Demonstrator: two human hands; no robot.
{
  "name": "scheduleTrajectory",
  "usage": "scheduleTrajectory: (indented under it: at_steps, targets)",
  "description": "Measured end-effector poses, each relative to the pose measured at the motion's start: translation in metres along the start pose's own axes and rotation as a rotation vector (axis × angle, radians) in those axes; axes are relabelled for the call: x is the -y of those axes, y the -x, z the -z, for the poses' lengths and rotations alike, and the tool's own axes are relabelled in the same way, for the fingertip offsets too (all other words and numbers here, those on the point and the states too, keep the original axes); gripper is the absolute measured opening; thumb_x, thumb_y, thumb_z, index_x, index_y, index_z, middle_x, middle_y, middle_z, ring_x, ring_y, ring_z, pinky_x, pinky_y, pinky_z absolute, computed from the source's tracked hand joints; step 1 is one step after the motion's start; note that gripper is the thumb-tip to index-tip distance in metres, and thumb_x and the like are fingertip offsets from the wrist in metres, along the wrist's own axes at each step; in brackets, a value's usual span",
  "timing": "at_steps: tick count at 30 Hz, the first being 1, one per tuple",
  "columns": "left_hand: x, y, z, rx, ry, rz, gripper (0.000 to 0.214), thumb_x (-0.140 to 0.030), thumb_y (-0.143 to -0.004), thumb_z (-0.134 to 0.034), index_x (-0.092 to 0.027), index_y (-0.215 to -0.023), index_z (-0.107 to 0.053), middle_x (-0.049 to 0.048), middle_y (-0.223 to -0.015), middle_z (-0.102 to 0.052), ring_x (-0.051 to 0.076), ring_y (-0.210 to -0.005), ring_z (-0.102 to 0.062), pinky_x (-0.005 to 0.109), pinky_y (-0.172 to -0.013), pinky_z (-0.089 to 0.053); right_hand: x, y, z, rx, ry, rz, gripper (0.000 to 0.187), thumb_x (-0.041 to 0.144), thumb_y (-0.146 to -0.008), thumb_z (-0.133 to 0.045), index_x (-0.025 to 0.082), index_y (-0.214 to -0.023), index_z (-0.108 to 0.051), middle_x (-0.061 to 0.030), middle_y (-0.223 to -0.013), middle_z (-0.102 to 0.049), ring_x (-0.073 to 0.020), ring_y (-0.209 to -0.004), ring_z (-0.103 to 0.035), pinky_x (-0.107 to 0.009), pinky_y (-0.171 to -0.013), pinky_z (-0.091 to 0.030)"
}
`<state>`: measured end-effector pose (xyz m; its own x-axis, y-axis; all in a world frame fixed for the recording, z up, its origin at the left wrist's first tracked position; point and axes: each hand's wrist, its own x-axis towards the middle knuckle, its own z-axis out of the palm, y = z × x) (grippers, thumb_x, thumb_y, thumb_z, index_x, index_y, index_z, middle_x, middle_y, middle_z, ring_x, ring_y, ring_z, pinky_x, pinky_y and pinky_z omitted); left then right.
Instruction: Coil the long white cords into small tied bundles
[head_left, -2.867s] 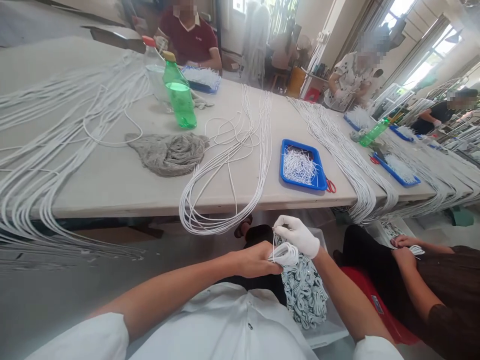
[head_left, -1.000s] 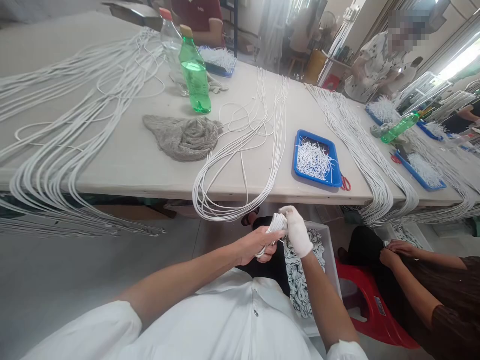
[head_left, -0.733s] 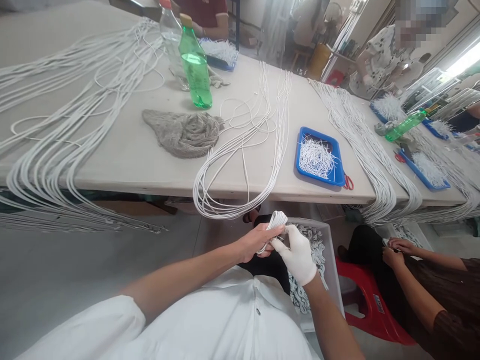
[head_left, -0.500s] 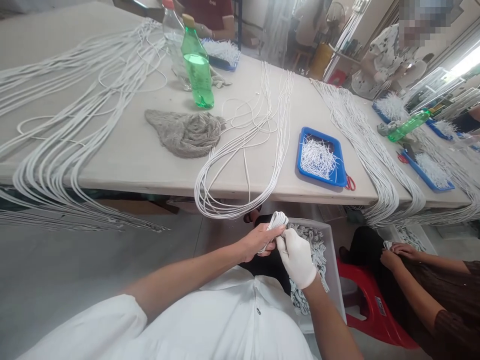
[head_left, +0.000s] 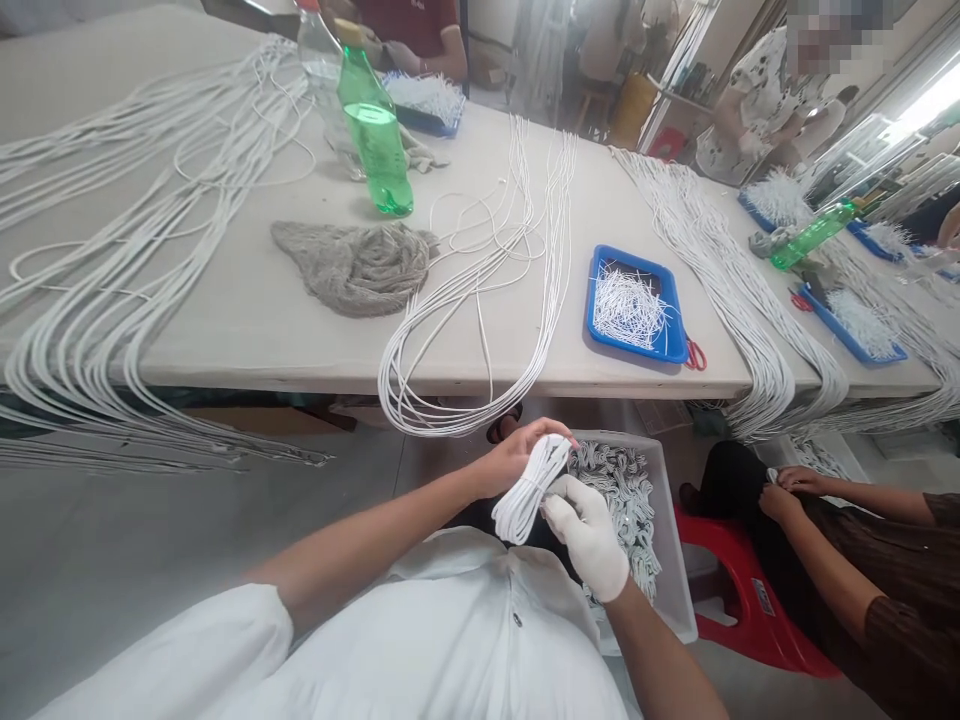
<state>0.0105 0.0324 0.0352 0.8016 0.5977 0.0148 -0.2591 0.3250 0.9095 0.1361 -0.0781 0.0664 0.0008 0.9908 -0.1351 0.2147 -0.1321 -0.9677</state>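
My bare left hand point(head_left: 516, 455) is closed round the upper end of a coiled bundle of white cable point(head_left: 526, 492), held in front of my chest. My right hand point(head_left: 587, 530), in a white glove, pinches the bundle's middle from the right; what its fingertips hold there is too small to make out. Just behind both hands stands a white bin point(head_left: 673, 560) filled with finished cable bundles point(head_left: 622, 495). Loops of loose white cable point(head_left: 450, 345) hang over the table's near edge right above my hands.
On the table point(head_left: 247, 320) lie long cable runs point(head_left: 112, 260), a grey rag point(head_left: 352, 265), a green bottle point(head_left: 373, 135) and a blue tray of white ties point(head_left: 634, 305) with red scissors point(head_left: 695, 353). Another person's hands point(head_left: 787, 485) work at my right by a red stool point(head_left: 735, 600).
The bundle has swung from upright to slanting down toward my chest, showing its full length. My gloved right hand has dropped lower along it. The view shifted slightly.
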Motion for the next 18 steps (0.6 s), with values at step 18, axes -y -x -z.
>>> scheduleTrajectory:
  at_steps: [18]
  targets:
    - [0.005, 0.018, -0.023, 0.011, -0.047, 0.559, 0.017, -0.031, -0.073, -0.058, -0.019, -0.075, -0.047, -0.0057, -0.051, -0.044, 0.007, -0.038, -0.037, 0.019, -0.036, -0.017, -0.034, -0.017, 0.037, 0.022, 1.104, 0.507, 0.027, 0.016, -0.091, -0.033, 0.017, -0.073, -0.052, -0.005, -0.067, -0.056, -0.016, -0.057, -0.049, -0.028, -0.055, -0.032]
